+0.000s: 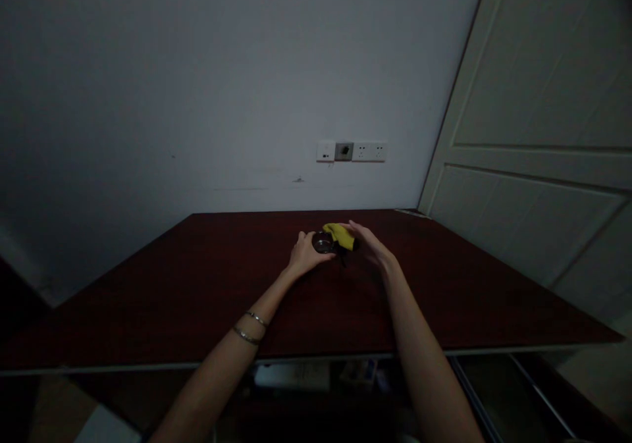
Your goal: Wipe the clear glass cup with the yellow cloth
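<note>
Both my arms reach out over a dark red-brown table (197, 285). My left hand (305, 253) is closed around a small round dark object with a shiny rim (323, 241), held just above or on the tabletop. My right hand (368, 244) pinches a yellow cloth (340, 234) against the top right of that round object. Two thin bracelets (251, 328) sit on my left forearm. The room is dim, so I cannot make out what the round object is.
A pale wall rises behind the table with a strip of sockets (351, 151). A panelled white door (538, 140) stands at the right. Under the table's front edge lie a few dim items (316, 374) and a metal frame (494, 397).
</note>
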### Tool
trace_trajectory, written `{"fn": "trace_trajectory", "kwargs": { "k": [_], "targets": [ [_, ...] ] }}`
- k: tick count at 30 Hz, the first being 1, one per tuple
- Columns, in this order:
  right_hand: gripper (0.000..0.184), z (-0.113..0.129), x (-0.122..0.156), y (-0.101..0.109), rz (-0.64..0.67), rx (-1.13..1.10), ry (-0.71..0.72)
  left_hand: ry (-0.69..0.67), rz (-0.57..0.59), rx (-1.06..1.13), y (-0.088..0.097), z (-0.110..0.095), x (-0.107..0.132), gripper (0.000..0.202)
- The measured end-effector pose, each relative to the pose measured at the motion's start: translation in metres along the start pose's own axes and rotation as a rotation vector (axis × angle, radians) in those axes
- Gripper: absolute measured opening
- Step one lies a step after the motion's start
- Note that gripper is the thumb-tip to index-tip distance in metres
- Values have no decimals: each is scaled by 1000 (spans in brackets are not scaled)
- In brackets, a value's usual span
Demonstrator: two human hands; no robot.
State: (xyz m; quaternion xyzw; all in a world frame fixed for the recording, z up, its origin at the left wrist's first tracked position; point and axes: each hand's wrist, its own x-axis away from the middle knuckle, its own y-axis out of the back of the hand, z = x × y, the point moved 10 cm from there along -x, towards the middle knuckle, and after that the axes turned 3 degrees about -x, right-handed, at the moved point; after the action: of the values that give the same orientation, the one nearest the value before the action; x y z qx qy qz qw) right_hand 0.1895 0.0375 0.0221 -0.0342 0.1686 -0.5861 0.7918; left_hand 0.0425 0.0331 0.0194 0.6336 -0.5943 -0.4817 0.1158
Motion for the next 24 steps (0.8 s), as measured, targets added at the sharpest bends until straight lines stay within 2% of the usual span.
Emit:
{"fn": "trace_trajectory", "kwargs": {
  "k": [3, 8, 12, 15, 20, 24],
  "targets": [
    [51, -4, 0, 3, 16, -196, -60, 3, -1, -20, 0, 1, -1, 77],
    [56, -10, -4, 24, -115, -295, -70, 9, -4, -20, -2, 0, -1, 77],
    [44, -15, -6, 17, -96, -113, -77, -14, -1, 8, -1, -4, 0, 75],
    [34, -16, -6, 18, -153, 85, -38, -34, 16, 27, 0, -7, 1, 75],
    [30, -14, -7, 30, -234, 115, 29, -85, 16, 60, 0, -13, 2, 76],
    [35, -7, -5, 39, -312, 206, 65, -121, 15, 84, -2, -16, 2, 76]
  ]
}}
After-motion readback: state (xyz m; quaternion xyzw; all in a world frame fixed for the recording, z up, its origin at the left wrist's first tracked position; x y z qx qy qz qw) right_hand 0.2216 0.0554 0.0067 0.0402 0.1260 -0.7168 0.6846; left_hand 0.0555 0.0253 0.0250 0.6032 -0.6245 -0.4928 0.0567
